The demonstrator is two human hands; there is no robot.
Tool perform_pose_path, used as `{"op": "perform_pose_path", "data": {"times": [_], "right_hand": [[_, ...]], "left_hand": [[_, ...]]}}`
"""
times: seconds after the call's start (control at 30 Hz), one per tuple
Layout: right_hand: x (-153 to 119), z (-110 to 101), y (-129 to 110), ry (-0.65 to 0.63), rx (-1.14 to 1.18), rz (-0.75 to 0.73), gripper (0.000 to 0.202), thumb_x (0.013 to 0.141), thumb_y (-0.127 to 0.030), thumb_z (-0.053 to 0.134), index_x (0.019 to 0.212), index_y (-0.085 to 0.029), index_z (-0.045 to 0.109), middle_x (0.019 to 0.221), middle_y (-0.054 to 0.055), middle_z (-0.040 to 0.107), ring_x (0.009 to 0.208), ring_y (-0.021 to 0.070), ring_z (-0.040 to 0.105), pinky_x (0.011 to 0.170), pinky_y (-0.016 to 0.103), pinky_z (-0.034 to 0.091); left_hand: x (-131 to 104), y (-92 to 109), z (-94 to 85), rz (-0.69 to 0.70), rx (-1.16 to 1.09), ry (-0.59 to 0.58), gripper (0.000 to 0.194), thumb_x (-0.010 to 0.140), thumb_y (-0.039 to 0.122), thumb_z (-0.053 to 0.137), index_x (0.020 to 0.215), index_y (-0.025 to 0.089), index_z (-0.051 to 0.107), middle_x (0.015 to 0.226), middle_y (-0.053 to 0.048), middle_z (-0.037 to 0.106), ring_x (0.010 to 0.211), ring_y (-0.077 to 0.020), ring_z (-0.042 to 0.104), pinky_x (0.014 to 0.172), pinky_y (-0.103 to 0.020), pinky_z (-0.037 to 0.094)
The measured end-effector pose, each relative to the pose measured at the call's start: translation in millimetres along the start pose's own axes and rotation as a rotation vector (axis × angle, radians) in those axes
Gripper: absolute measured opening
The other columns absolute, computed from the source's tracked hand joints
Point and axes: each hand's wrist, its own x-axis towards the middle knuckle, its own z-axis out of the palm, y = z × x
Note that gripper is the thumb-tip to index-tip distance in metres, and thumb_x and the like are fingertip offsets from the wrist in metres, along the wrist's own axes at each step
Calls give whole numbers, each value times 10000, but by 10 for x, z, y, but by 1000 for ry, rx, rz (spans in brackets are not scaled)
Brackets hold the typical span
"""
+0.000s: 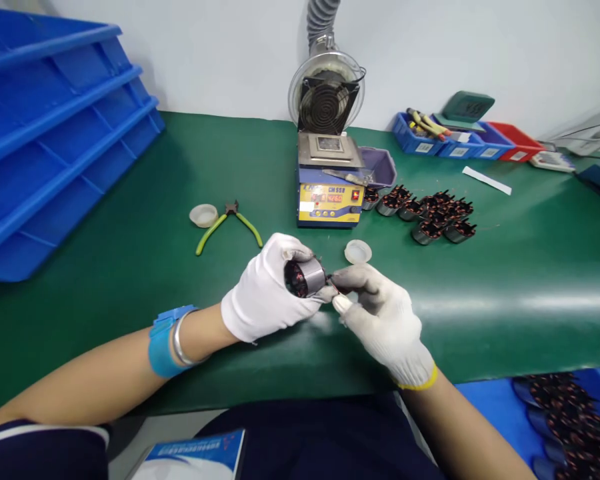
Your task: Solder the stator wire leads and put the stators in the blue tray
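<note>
My left hand (273, 293), in a white glove with a blue strap on the wrist, is closed around a motor stator (312, 277). The stator is a grey metal ring with dark and copper windings inside, lying on its side in my fingers. At its right end, my gloved right hand (380, 310) pinches a thin wire (334, 285) between thumb and fingers. Beyond my hands lie a pair of green-handled cutters (231, 211), spread apart, and two small whitish round dishes, one a lid-like dish (358, 252) just past my right hand.
A solder pot unit (329, 197) with fan and duct stands at the back. Several stators (437, 217) are grouped to its right. Stacked blue bins (65, 140) rise at the left. Small parts boxes (460, 145) line the wall. More stators (570, 420) sit in a blue tray at lower right.
</note>
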Motion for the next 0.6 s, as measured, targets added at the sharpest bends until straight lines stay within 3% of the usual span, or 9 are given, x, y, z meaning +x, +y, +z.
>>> {"op": "perform_pose_path", "data": {"times": [0.13, 0.23, 0.33, 0.5, 0.6], "right_hand": [[34, -226, 24, 75, -328, -372, 269, 805, -321, 774, 1042, -206, 718, 1049, 84, 715, 1020, 252, 703, 922, 425, 601], [70, -321, 70, 46, -413, -466, 303, 852, -345, 751, 1112, -197, 704, 1117, 112, 698, 1164, 291, 673, 1011, 468, 577], [131, -374, 101, -64, -443, -500, 302, 875, -368, 741, 1117, -192, 696, 1083, 107, 702, 1129, 281, 686, 987, 455, 590], [233, -481, 93, -150, -565, -735, 408, 859, -457, 773, 1160, -193, 691, 1033, 108, 720, 1062, 294, 687, 1051, 525, 538], [209, -509, 16, -215, -511, -686, 387, 886, -438, 747, 1195, -216, 676, 1077, 98, 721, 1072, 269, 688, 1040, 481, 551]], "left_hand": [[34, 171, 13, -507, -413, -284, 524, 628, 403, 858, 984, 218, 520, 796, 12, 674, 687, -168, 688, 659, -291, 582], [83, 224, -13, -768, -587, -470, 539, 647, 452, 861, 1020, 203, 563, 739, 35, 666, 549, -127, 616, 507, -237, 504], [98, 196, -26, -981, -695, -632, 513, 740, 624, 756, 992, 191, 649, 617, 28, 644, 358, -86, 437, 336, -206, 275], [91, 107, -17, -1153, -781, -862, 706, 825, 824, 506, 750, 153, 711, 476, -49, 614, 269, -77, 341, 293, -205, 158], [107, 88, -15, -1181, -749, -896, 738, 838, 829, 463, 732, 146, 721, 450, -58, 597, 253, -85, 343, 278, -203, 149]]}}
